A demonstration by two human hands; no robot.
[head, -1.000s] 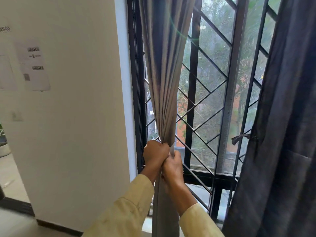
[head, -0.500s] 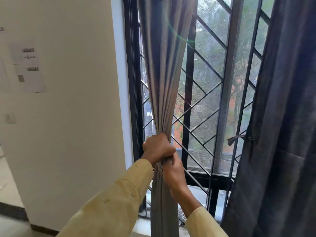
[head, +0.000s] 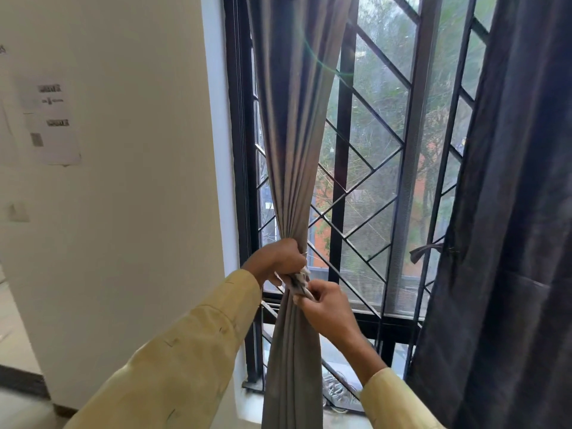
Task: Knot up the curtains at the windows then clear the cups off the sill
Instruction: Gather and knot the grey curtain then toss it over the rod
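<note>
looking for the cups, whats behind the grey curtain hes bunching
Behind the grey curtain: black window grille, mesh, trees. No cups visible; the fabric and both hands' grip, left hand and right hand, cover the rest.

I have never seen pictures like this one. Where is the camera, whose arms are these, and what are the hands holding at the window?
The camera sits on a person's head and looks forward and down, so the two arms in yellow sleeves are that person's own. No machine is here. The left hand squeezes the grey curtain into a tight bunch. The right hand pinches the same bunch just below. Behind the curtain is a window with a black metal grille. A darker curtain hangs loose on the right. Papers are stuck on the white wall at left. No cups show in this picture.
</note>
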